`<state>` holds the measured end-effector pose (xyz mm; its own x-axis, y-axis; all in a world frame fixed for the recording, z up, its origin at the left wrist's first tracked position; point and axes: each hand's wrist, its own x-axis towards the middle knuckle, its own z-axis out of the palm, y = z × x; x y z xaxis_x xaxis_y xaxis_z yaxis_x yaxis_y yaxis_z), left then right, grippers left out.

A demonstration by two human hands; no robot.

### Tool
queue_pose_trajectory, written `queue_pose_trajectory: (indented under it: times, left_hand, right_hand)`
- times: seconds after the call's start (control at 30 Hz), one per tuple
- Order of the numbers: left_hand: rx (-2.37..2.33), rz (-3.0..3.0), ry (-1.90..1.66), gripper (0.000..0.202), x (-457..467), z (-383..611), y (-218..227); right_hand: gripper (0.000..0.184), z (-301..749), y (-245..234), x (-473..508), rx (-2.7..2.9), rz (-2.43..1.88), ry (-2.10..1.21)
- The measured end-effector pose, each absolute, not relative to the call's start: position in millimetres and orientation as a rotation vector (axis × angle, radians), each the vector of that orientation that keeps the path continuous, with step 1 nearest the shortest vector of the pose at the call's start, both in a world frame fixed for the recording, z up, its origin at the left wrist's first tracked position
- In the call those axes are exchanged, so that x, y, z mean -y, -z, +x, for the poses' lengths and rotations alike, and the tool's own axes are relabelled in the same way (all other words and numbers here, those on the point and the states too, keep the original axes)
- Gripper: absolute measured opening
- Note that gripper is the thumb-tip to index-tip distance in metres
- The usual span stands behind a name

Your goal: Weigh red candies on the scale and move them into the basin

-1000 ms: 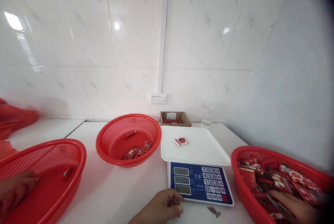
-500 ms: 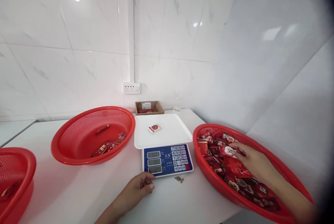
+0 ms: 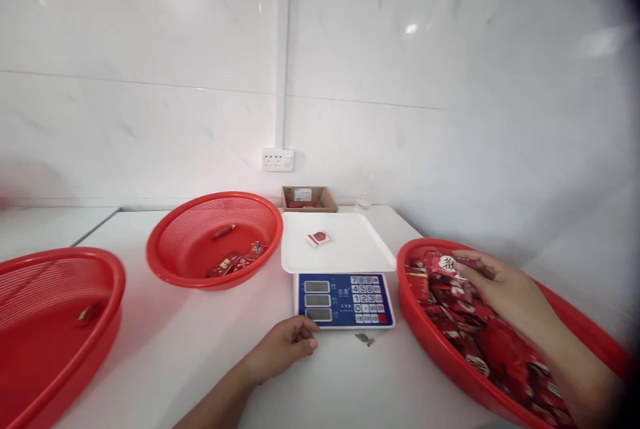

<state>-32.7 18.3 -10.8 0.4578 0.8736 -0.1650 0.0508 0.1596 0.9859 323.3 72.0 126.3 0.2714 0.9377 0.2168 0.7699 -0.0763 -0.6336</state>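
My right hand reaches over the right-hand red basket, its fingers closed on a red packet with a round white label and a dark character. Beneath it lie several more red and dark wrapped packets. My left hand is empty and rests by the front left corner of the blue and white scale. Its fingers are loosely curled, with a gap to the thumb. One small white and red packet lies on the scale's white tray.
Left of the scale stands a red basket with a few packets. Another red basket is nearer at the left. A cardboard box and a clear plastic object sit by the wall. A small brown scrap lies before the scale.
The view has shifted left, so the things appear farther right. My right hand has lifted a labelled packet slightly toward the basket's far rim. My left hand keeps its place by the scale.
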Motion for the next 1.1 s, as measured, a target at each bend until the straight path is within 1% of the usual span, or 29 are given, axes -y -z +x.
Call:
queue_pose_trajectory:
  times: [0.2,0.37,0.5,0.67,0.73,0.93,1.03,1.1]
  left_hand:
    - [-0.874,1.172,-0.765,0.040,-18,-35,16]
    - [-0.866,1.139,-0.779,0.045,-19,-35,16]
    - [-0.863,1.165,-0.771,0.046,-18,-36,16]
    - [-0.878,1.226,-0.767,0.045,-16,-35,14]
    - [-0.873,1.225,-0.773,0.045,-15,-35,12]
    - [-0.870,1.218,-0.776,0.044,-16,-36,14]
    - [-0.878,1.224,-0.766,0.041,-17,-37,16]
    - [-0.878,1.239,-0.759,0.038,-17,-37,17]
  right_hand:
    - [0.040,236,-113,-118,1.791,-1.573,-0.514]
    - [0.038,190,-87,-151,2.044,-1.533,-0.423]
    - [0.043,173,-75,-144,2.123,-1.512,-0.340]
    - [0.056,154,-67,-123,2.441,-1.523,-0.345]
    - [0.057,147,-66,-121,2.507,-1.552,-0.335]
    - [0.057,160,-79,-117,2.414,-1.504,-0.384]
    - [0.058,199,-89,-114,2.265,-1.527,-0.330]
    - [0.057,240,-89,-113,2.156,-1.617,-0.275]
